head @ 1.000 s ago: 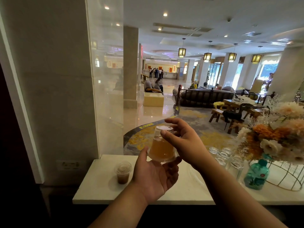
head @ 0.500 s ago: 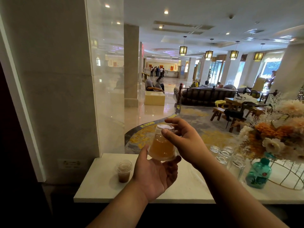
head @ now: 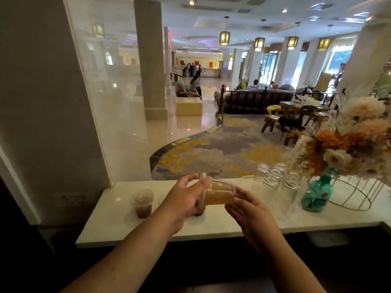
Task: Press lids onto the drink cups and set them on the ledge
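I have the cup [head: 219,193] of amber drink lying on its side in the air just above the white ledge [head: 118,225], its wide end toward my left and its narrow base toward my right. My left hand [head: 186,199] wraps that wide end, thumb and fingers curled over the rim; this grip is closed on the cup. My right hand [head: 251,210] sits under and beside the base with fingers spread and loosely bent, the fingertips [head: 232,205] touching the cup's lower side, so that grip is wide, more a support than a clasp. The cup is blurred, and I cannot tell whether a lid sits on it.

On the surface to the left stands a second cup [head: 143,200] with a brown drink, upright and lidded, well apart from my hands. Something dark shows just below my left hand, too hidden to name. To the right stand clear empty glasses [head: 275,178] in a cluster, then a green bottle [head: 316,194] beside a gold wire stand [head: 357,193] holding flowers [head: 347,144].
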`<state>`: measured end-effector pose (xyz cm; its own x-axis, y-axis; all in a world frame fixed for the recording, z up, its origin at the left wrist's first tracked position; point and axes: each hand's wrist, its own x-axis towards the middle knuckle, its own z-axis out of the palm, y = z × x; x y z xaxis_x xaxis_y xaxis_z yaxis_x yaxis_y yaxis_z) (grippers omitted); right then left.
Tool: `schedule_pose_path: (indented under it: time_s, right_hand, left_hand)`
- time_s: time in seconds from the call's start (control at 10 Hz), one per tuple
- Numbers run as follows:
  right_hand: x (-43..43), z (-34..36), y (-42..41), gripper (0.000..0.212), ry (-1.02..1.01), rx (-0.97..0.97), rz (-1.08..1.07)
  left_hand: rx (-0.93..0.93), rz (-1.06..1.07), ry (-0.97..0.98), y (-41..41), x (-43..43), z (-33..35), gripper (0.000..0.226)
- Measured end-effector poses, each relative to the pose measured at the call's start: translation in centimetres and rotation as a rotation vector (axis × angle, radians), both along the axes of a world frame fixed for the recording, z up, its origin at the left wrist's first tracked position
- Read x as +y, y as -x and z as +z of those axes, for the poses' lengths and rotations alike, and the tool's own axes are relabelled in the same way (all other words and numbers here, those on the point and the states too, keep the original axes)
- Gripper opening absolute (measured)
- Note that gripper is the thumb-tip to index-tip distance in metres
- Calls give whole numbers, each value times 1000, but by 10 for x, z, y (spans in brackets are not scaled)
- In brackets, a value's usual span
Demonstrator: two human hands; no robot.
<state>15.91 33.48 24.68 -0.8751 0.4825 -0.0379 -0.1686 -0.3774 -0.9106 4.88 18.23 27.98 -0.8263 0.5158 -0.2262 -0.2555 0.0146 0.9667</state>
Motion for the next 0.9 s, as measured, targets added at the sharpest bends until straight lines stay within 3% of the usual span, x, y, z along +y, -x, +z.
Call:
schedule_pose_path:
  time_s: [0.2,0.3,0.5,0.7,0.8,0.9]
  right_hand:
    - [30,-48,16,21,299,-261,53]
    - [44,-66,32,20,346,-322,82]
    - [66,-104,63,24,381,-380,47]
    - [75,-119,76,20,335,-390,57]
    - [75,-118,79,17,220,-400,86]
    - [80,-113,74,20,-10,-518,-39]
  left_hand:
    - [724,-181,582,12,52,-12,90]
    - [941,-307,748,27,85,-26,92]
    - [1076,-503,954,56,132,-60,91]
    - [1059,-562,994,78,143,-92,88]
    - [1076,-583,1036,78,144,-101,82]
    - [1087,-545,1026,74,141,-101,81]
